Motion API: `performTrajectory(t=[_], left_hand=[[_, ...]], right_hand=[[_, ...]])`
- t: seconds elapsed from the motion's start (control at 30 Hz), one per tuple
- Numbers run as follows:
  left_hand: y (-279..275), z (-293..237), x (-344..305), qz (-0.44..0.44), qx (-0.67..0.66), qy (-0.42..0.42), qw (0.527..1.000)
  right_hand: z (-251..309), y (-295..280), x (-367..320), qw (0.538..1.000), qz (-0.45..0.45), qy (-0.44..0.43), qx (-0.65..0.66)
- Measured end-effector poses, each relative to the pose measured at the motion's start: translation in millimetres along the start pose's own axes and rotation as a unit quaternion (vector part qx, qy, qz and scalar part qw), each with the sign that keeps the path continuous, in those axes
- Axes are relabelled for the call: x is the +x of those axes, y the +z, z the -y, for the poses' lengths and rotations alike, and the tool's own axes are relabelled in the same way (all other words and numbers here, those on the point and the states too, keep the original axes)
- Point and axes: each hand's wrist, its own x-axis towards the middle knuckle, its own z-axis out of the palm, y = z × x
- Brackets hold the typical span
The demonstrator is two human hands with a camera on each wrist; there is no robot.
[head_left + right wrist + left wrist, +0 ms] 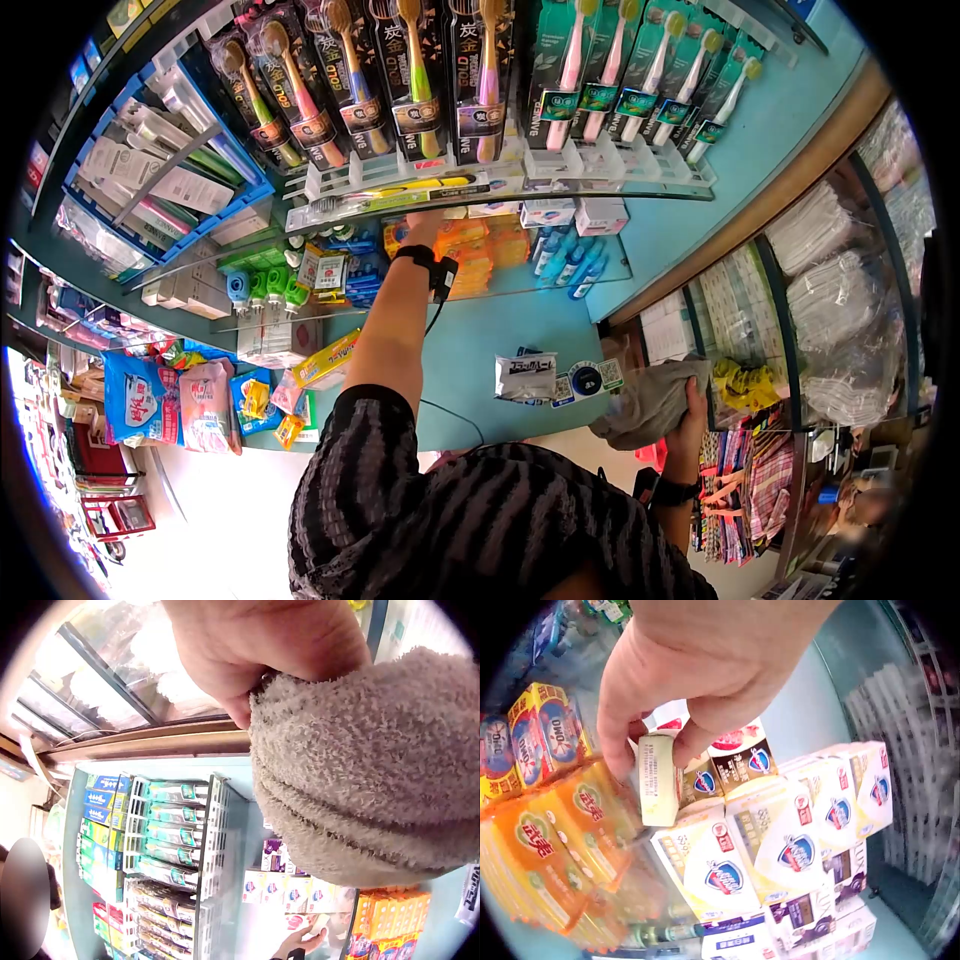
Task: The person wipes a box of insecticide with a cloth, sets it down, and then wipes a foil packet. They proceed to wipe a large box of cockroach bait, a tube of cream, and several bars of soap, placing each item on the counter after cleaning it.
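Observation:
My left hand [425, 230] reaches onto the shelf below the toothbrush racks. In the left wrist view the left hand [697, 675] pinches a small cream soap box [658, 780] between thumb and fingers, with a printed narrow side showing. Rows of white soap boxes [720, 870] stand right beside it, and brown-and-white soap boxes [742, 759] lie behind. My right hand [688, 420] grips a folded grey towel [640, 405] at the counter's right side. In the right wrist view the fuzzy towel [360, 765] hangs from the right hand [270, 645].
Orange packs [562, 847] and OMO boxes [547, 735] sit left of the soap. Packaged toothbrushes [420, 90] hang above the shelf. On the counter [450, 350] lie a white packet [525, 377] and a payment-code stand [588, 382]. Detergent bags [145, 400] stand at left.

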Motion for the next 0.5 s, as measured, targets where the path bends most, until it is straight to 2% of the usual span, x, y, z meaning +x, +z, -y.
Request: performTrajectory(t=[0.03,0.07,0.17,0.27,0.37,0.43,0.5], left_hand=[[-6.6,-19.3,-29.1,0.013,-0.070,-0.078,0.994],[-14.3,-16.9,-37.7,0.037,-0.123,-0.059,0.990],[-41.8,-15.0,-67.8,0.088,-0.154,-0.106,0.978],[-56.1,-20.2,-131.4,0.155,-0.275,-0.105,0.943],[-51.6,-52.4,-212.0,0.199,-0.268,-0.066,0.940],[-42.4,-75.2,-256.0,0.228,-0.268,-0.047,0.935],[-30.2,-76.1,-282.5,0.250,-0.249,0.004,0.936]], right_hand=[[1.9,7.8,-0.3,1.000,0.004,-0.004,-0.002],[2.6,14.3,1.6,1.000,0.008,-0.009,-0.002],[-0.3,23.2,8.7,0.999,0.037,0.020,0.013],[-14.3,43.2,25.2,0.997,0.070,0.028,-0.009],[-28.7,87.5,39.0,0.993,0.111,0.028,-0.002],[-34.7,136.9,35.9,0.979,0.199,-0.037,-0.012],[-49.3,167.8,28.9,0.957,0.257,-0.058,-0.120]])
